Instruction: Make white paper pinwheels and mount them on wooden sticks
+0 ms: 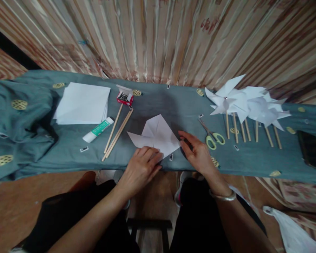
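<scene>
A partly folded white paper pinwheel piece [158, 131] lies at the near middle of the cloth, one pointed flap reaching left. My left hand [143, 167] is on its near edge, with bent fingers pressing and gripping the paper; the thumb side is partly hidden. Beside the right corner is my right hand [197, 153], its fingers apart and the fingertips just at the corner. Scissors with pale green handles [212, 138] lie a little beyond my right hand.
A stack of white paper [83, 103], a glue stick [98, 129], wooden sticks [118, 135] and an open red box of small metal pins [125, 96] are left. Several finished pinwheels [237, 100] lie right, with a dark phone [312, 149] beyond them. The near table edge runs below my hands.
</scene>
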The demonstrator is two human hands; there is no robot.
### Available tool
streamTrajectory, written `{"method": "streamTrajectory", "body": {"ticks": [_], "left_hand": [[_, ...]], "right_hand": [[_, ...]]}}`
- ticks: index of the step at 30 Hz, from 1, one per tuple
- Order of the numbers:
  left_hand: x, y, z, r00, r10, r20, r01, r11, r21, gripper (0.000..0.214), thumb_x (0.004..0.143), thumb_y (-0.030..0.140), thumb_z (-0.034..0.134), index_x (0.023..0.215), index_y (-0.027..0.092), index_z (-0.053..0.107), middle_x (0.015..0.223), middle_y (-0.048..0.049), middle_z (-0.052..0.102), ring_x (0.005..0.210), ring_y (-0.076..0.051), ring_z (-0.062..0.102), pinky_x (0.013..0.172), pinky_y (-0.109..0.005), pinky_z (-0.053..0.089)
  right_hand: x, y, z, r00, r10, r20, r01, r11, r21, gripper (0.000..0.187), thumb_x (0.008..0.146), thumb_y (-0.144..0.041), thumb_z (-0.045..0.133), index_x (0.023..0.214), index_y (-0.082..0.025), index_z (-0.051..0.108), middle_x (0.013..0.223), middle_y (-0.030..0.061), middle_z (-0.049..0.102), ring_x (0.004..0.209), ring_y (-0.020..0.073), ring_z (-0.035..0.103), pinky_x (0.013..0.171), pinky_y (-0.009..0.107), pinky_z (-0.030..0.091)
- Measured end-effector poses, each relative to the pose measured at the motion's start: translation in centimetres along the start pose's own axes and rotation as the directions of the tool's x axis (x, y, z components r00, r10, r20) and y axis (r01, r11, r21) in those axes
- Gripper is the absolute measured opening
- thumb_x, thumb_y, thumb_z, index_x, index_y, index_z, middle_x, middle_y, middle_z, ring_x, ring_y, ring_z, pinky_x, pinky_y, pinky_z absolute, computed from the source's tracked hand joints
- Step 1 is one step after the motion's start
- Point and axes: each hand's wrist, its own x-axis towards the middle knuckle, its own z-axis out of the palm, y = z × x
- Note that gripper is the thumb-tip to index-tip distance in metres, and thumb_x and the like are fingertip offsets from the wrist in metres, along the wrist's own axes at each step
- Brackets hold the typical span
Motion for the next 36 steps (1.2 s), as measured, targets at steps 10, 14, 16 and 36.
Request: {"method": "streamTrajectory", "body": {"ticks": [10, 14, 16, 36], "left_hand": [[-0.9, -1.2, -0.3, 1.000, 0.024, 0.009, -0.024, 0.996, 0.085, 0.023, 0.091, 0.011, 0.051, 0.111, 0.011, 0.061, 0.100, -0.0108, 0.069, 0.088, -0.023, 0.061, 0.072, -0.037, 0.050], [-1.4, -1.4, -0.4, 1.000, -0.004, -0.008, 0.004, 0.999, 0.049, 0.027, 0.089, 0.007, 0.051, 0.115, 0.007, 0.059, 0.100, -0.0122, 0.068, 0.089, -0.022, 0.061, 0.076, -0.035, 0.053], [-1.4, -1.4, -0.4, 1.000, -0.007, -0.009, 0.008, 0.999, 0.040, 0.027, 0.089, 0.006, 0.051, 0.114, 0.007, 0.059, 0.101, -0.0120, 0.068, 0.090, -0.022, 0.061, 0.076, -0.034, 0.055], [-1.7, 0.2, -0.2, 0.997, -0.011, 0.080, 0.019, 0.995, -0.100, 0.039, 0.091, 0.007, 0.044, 0.130, 0.012, 0.046, 0.114, -0.0134, 0.065, 0.103, -0.023, 0.060, 0.087, -0.040, 0.056]], "right_hand": [[-1.5, 0.2, -0.6, 1.000, 0.012, 0.011, -0.012, 0.999, 0.045, 0.027, 0.090, -0.026, 0.052, 0.113, -0.023, 0.066, 0.108, 0.0080, 0.073, 0.100, 0.0236, 0.068, 0.091, 0.043, 0.053], [-1.7, -0.4, -0.2, 0.986, -0.139, 0.097, 0.137, 0.990, 0.027, 0.041, 0.082, -0.017, 0.058, 0.122, -0.026, 0.061, 0.134, 0.0081, 0.059, 0.125, 0.0257, 0.054, 0.107, 0.051, 0.041], [-1.6, -0.8, 0.5, 0.976, -0.163, 0.147, 0.158, 0.986, 0.049, 0.043, 0.080, -0.016, 0.062, 0.122, -0.026, 0.060, 0.137, 0.0082, 0.056, 0.127, 0.0258, 0.051, 0.107, 0.050, 0.040], [0.0, -2.8, 2.4, 0.981, -0.050, 0.190, 0.001, 0.968, 0.250, 0.026, 0.085, -0.024, 0.062, 0.111, -0.025, 0.064, 0.093, 0.0031, 0.070, 0.083, 0.0176, 0.067, 0.080, 0.034, 0.055]]}}
